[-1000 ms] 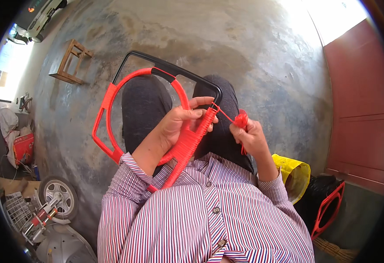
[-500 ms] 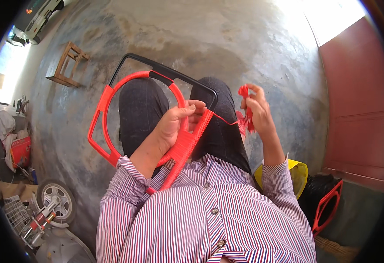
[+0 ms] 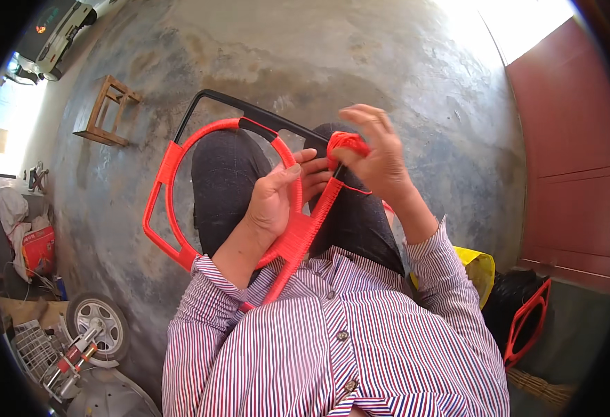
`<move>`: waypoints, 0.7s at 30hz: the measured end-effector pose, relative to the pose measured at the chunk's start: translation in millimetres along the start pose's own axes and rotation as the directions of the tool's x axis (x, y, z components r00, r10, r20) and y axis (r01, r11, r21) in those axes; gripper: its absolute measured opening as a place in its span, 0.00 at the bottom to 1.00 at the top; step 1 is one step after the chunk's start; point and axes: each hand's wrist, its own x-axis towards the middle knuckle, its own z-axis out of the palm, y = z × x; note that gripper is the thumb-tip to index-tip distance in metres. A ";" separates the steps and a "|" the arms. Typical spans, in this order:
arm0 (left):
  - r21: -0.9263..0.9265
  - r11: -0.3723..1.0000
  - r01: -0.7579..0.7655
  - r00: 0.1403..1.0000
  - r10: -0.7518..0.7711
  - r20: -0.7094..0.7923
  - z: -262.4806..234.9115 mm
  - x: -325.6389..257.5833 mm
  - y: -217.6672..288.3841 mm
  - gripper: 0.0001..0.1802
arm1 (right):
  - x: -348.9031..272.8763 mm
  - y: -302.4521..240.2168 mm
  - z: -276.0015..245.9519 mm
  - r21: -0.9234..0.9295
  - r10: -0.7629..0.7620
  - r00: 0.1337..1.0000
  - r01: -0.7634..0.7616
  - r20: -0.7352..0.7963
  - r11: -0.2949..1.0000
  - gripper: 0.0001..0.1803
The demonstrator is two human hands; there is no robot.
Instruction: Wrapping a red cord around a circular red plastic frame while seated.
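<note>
frame (image 3: 173,201), red cord over black metal, lies across the lap above the concrete floor (image 3: 402,90). left hand (image 3: 277,198) fingers are wrapped round the wound bar, steadying it. right hand (image 3: 378,156) fingers are pinched on a red cord bundle (image 3: 347,142), raised just beside the bar. judgement: hold the cord taut and lay each turn snug against the last.

We see a red and black frame (image 3: 173,174) with a round hoop, lying tilted across the lap, one straight bar tightly wrapped in red cord. Above that bar is a small red cord bundle (image 3: 347,142), its strand running down to the wrapping.
</note>
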 end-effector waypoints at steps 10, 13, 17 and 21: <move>-0.128 0.981 0.147 0.987 -0.136 0.085 -1.7 4.3 2.6 0.33 | -50.8 19.1 -17.5 -0.040 0.244 0.907 -0.246 0.344 0.969 0.14; -0.086 0.985 0.150 0.986 -0.142 0.091 -1.7 2.3 5.9 0.34 | -49.0 21.3 -18.7 0.181 0.396 0.829 -0.492 0.395 0.851 0.12; -0.103 0.979 0.178 0.983 -0.171 0.070 -5.5 2.9 2.4 0.29 | -58.2 37.4 -30.7 0.644 0.572 0.728 -0.650 0.378 0.403 0.08; -0.134 0.963 0.234 0.972 -0.229 0.054 -9.9 6.8 -2.3 0.25 | -56.0 26.2 -56.4 0.873 0.448 0.834 -0.445 0.321 0.202 0.08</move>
